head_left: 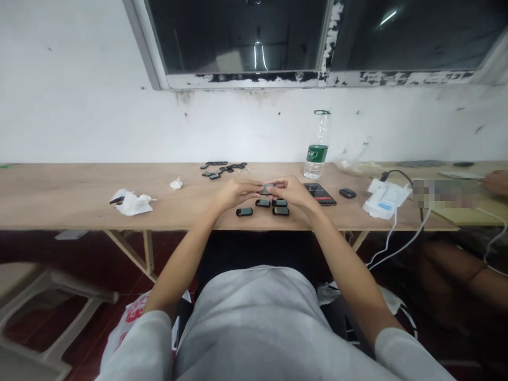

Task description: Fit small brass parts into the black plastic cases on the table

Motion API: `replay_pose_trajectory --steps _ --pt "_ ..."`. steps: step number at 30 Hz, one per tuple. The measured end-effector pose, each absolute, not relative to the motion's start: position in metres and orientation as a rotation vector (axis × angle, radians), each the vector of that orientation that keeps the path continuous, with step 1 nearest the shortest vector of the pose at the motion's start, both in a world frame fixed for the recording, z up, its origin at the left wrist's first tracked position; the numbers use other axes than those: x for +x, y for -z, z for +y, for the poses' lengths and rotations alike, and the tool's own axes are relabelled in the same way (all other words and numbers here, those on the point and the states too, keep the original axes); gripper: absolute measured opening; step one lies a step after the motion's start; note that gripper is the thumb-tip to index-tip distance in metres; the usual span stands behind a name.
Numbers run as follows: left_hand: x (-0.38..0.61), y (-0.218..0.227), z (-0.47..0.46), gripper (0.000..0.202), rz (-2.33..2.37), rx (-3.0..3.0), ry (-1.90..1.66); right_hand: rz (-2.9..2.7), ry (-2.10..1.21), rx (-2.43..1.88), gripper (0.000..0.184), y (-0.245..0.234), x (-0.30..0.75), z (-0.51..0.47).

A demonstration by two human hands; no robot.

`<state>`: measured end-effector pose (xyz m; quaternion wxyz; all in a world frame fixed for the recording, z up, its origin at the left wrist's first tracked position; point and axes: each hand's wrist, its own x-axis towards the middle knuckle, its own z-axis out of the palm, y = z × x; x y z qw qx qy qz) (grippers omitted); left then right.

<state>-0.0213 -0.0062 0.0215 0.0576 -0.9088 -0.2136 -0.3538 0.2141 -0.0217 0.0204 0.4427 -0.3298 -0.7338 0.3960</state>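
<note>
My left hand (234,193) and my right hand (291,190) meet above the wooden table (59,193), fingers pinched together on one small dark rectangular part (267,188) held between them. Just below the hands, several similar small black parts with greenish faces (263,202) lie in a loose group near the table's front edge. A further scatter of dark small parts (222,169) lies at the back of the table. Both forearms reach forward from my grey-shirted body.
A clear water bottle (316,151) with a green label stands behind my right hand. A dark phone (319,193), a small black oval object (347,193) and a white box with cables (386,200) lie to the right. Crumpled white tissue (130,202) lies left. Another person's hand (496,182) is at far right.
</note>
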Motion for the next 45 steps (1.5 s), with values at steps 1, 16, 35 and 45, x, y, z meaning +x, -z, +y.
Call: replay_pose_trajectory --steps 1,16,35,45 --pt "-0.022 -0.022 -0.006 0.024 -0.654 -2.762 1.063 -1.818 -0.983 -0.832 0.029 -0.019 0.213 -0.021" --pt "-0.046 -0.028 0.012 0.028 -1.121 -2.737 0.947 -2.074 -0.791 -1.023 0.024 -0.006 0.210 -0.011" --pt "-0.082 0.002 0.050 0.042 -1.489 -3.224 0.523 -2.514 -0.487 -1.177 0.023 -0.004 0.209 -0.013" --pt "-0.080 -0.009 0.043 0.044 -1.333 -3.010 0.646 -2.471 -0.369 -1.472 0.013 -0.019 0.254 -0.012"
